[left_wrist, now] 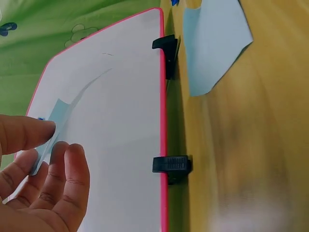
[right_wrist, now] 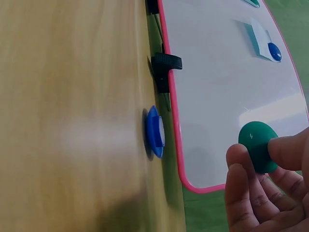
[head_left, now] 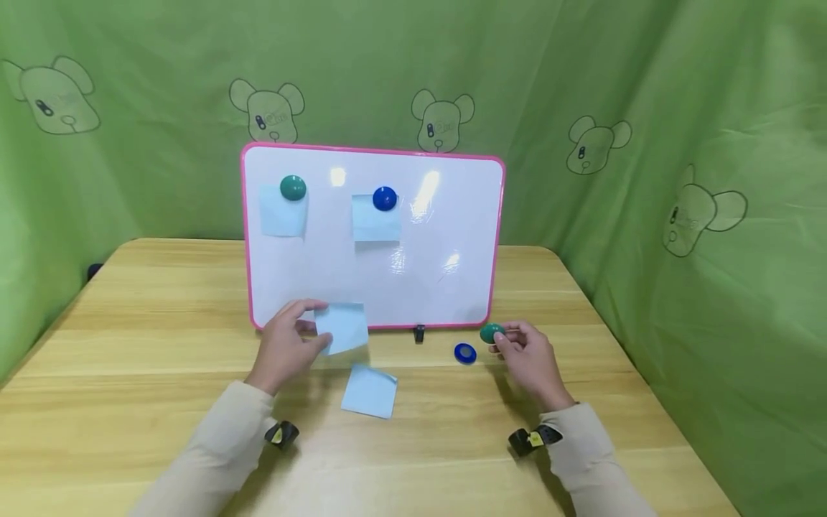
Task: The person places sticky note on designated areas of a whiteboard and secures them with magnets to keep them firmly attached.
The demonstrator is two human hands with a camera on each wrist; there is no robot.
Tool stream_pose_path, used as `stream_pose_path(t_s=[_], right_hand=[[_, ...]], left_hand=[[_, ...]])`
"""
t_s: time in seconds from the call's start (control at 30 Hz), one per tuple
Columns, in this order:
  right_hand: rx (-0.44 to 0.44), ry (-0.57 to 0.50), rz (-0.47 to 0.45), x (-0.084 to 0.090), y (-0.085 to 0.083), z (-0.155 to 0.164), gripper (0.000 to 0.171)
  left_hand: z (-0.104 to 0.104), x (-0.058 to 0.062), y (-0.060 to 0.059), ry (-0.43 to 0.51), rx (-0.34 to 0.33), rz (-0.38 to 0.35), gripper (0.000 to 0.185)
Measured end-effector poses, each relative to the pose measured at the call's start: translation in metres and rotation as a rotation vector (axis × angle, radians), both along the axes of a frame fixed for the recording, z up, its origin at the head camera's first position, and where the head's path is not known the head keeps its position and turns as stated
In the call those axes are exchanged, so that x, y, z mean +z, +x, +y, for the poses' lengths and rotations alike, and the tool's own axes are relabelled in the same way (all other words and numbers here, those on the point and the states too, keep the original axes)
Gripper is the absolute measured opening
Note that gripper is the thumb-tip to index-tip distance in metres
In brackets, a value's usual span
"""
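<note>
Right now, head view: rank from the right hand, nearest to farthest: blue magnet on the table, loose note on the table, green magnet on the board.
From the right hand, which pinches a green magnet:
1. blue magnet on the table, just to its left.
2. loose note on the table, further left, near the middle.
3. green magnet on the board, upper left of the whiteboard.

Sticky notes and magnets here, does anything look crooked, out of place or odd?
Only small things. The loose note on the table lies askew with one corner curling up. The two pinned notes hang roughly straight under their magnets. Nothing looks spilled or damaged.
</note>
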State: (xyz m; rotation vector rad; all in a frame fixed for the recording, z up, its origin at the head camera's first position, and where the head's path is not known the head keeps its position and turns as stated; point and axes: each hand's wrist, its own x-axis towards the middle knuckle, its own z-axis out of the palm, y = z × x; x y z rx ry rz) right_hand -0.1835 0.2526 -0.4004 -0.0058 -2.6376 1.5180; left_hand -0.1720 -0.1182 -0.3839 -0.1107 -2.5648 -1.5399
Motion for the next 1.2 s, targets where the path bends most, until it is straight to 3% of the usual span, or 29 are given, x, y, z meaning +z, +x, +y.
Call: stream_pose_path(t_s=[0.7, 1.2], right_hand=[[0.042, 0.039, 0.09, 0.018, -0.025, -0.006, 0.024], [0.044, 0.054, 0.15, 0.035, -0.038, -0.013, 0.023]], left_hand=[[0.017, 0.025, -0.027, -0.055, -0.1, 0.094, 0.044], [0.033, 0.039, -0.042, -0.094, -0.127, 0.131, 0.044]])
